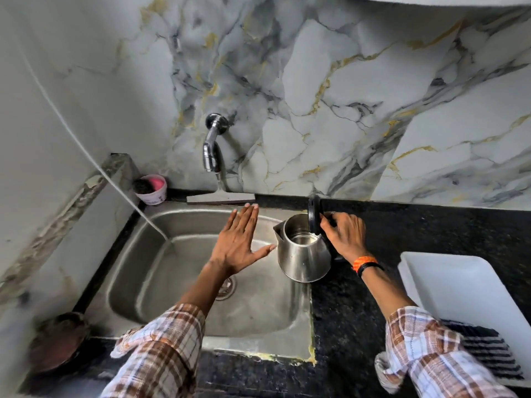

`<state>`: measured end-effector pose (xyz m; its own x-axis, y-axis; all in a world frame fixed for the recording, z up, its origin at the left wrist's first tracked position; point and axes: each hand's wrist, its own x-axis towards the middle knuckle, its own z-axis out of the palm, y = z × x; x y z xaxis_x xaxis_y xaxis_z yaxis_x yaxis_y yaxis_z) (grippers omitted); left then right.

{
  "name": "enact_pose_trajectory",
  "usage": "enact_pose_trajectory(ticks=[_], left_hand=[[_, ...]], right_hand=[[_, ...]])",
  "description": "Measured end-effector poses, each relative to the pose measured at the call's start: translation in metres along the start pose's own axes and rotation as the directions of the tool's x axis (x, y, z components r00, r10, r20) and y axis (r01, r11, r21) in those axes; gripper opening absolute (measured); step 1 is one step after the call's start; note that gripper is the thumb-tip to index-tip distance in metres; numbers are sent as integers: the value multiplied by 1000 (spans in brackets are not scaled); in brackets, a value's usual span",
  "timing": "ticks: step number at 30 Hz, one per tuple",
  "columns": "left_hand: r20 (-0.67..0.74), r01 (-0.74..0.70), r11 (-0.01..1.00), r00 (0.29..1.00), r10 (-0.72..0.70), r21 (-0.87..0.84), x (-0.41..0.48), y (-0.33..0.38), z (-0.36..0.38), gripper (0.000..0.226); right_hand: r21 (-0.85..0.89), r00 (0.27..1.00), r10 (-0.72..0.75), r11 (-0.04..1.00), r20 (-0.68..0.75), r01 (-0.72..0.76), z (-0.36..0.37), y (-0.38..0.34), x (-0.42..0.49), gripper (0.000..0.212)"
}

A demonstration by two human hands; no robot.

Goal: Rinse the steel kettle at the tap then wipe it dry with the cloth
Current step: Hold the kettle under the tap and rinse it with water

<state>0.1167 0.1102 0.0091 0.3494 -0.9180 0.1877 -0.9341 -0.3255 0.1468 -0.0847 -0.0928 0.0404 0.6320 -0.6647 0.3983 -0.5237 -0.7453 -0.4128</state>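
The steel kettle (303, 255) hangs at the right edge of the steel sink (201, 311), its black lid (314, 215) flipped up and its inside showing. My right hand (344, 234) grips the kettle by its handle, which the hand hides. Left of the kettle, my left hand (240, 241) hovers over the basin with flat, spread fingers, the thumb almost at the spout. The chrome tap (212, 147) juts from the marble wall above the sink's back edge; no water runs from it. A striped cloth (488, 351) lies at the lower right on the counter.
A white tray (459, 288) sits on the black granite counter (402, 225) to the right. A pink-and-white tub (151, 189) stands at the sink's back left corner, a squeegee (221, 196) behind the sink. A white hose (94, 162) drops into the basin. A brown pan (57, 340) rests at lower left.
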Motion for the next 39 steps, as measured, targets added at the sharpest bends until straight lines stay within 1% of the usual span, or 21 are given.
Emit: enact_pose_trajectory(ticks=[3,5,7,12,14,16,18,22,26,28,29,30,32,34,36,39], left_hand=[[8,115,993,993,-115,23,-17,-58,-15,112],[17,174,984,984,-175,50,-24,-91,-22,111],[1,217,976,976,-217,34,-24,-121,-29,109],[-1,239,971,971,-239,-24,9,-164,-48,106],[-10,247,966,969,-248,-70,28,-172,-54,96],[-20,258,955,965,-263,-147,48,-179,-58,82],[-19,263,926,960,-278,-271,66,-184,-63,72],[-81,185,827,960,-267,-530,96,-182,-73,51],[-76,140,767,968,-238,-626,114,-184,-70,30],[-49,128,699,973,-227,-703,117,-189,-66,25],[-26,125,645,975,-220,-754,117,-190,-64,24],[7,131,571,977,-215,-811,118,-191,-62,24],[96,179,390,970,-224,-903,119,-192,-58,26],[195,255,253,951,-240,-933,120,-195,-54,28],[284,325,184,934,-216,-928,122,-200,-49,26],[327,355,150,928,-179,-923,132,-205,-39,29]], right_hand=[[34,999,-38,999,31,37,30,-38,13,74],[49,998,-40,998,38,38,49,-59,20,75],[67,999,-23,998,33,21,67,-80,30,74],[92,1000,15,996,24,-17,98,-124,56,68],[106,999,27,994,27,-30,109,-136,65,66],[128,998,51,990,44,-57,119,-147,76,63],[151,997,69,986,38,-74,128,-155,85,57],[177,995,96,980,7,-96,140,-165,102,61],[207,990,140,968,14,-140,147,-167,113,43],[221,989,150,964,-4,-146,150,-166,116,48],[223,989,150,964,-15,-143,151,-166,116,52],[226,988,150,964,-20,-142,152,-166,117,55],[230,989,149,963,-20,-140,154,-165,117,52],[241,989,147,961,-25,-136,155,-165,116,54],[257,987,156,956,-29,-143,157,-165,116,48],[270,987,160,951,-23,-148,158,-166,115,39]])
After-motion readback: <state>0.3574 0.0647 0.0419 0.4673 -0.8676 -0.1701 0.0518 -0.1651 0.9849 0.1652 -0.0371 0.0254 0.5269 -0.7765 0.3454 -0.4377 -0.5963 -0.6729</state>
